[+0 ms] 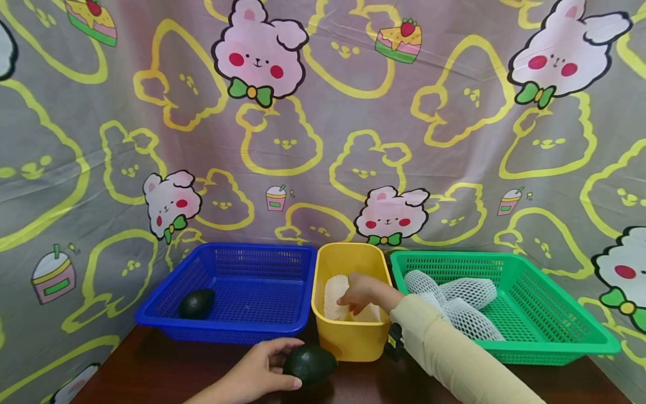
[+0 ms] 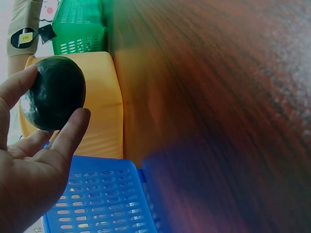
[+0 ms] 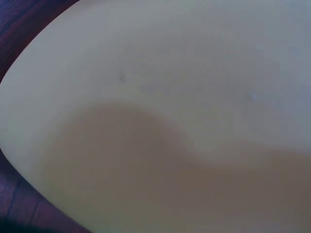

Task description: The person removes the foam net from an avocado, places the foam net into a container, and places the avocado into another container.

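Observation:
A dark green avocado (image 1: 310,365) sits in my left hand (image 1: 257,367), gripped between the thumb and fingers in front of the yellow bin (image 1: 353,342). The left wrist view shows the same avocado (image 2: 56,92) at the fingertips. My right hand (image 1: 360,293) reaches down inside the yellow bin, fingers bent downward over the edge of a white foam net sleeve (image 1: 333,294). I cannot tell whether the fingers pinch it. In the right wrist view, a blurred pale surface (image 3: 170,73) fills most of the picture and the hand is out of sight.
To the left stands a blue basket (image 1: 242,331) with another avocado (image 1: 197,303) in it. A green basket (image 1: 550,348) on the right holds several white foam net sleeves (image 1: 469,317). A patterned cloth (image 1: 323,140) hangs behind the dark wooden table (image 1: 136,365).

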The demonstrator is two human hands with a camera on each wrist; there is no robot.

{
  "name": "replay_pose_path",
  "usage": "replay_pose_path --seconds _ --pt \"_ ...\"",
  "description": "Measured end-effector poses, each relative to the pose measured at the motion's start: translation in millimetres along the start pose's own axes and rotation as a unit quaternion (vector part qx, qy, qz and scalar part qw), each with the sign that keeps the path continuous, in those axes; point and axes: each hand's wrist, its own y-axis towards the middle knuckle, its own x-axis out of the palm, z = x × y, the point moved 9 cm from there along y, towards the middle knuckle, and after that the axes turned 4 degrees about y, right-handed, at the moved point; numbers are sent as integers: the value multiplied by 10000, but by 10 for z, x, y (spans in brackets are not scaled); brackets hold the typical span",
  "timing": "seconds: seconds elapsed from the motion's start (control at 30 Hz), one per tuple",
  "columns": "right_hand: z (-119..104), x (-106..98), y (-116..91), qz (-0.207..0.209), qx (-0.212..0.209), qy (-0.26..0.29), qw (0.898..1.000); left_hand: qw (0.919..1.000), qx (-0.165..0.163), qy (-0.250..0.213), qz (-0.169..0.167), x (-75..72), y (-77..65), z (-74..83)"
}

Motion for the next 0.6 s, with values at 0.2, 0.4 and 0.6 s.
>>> replay_pose_path --seconds 0.2,0.4,0.6 --pt "-38 -81 -42 149 -4 -335 9993 9996 171 217 62 -33 -21 45" --pt "-110 -169 -112 311 -211 -589 9976 9991 261 318 100 -63 -40 106" --pt "-189 -270 -247 589 -544 -352 9962 9989 254 373 131 -112 -86 190"
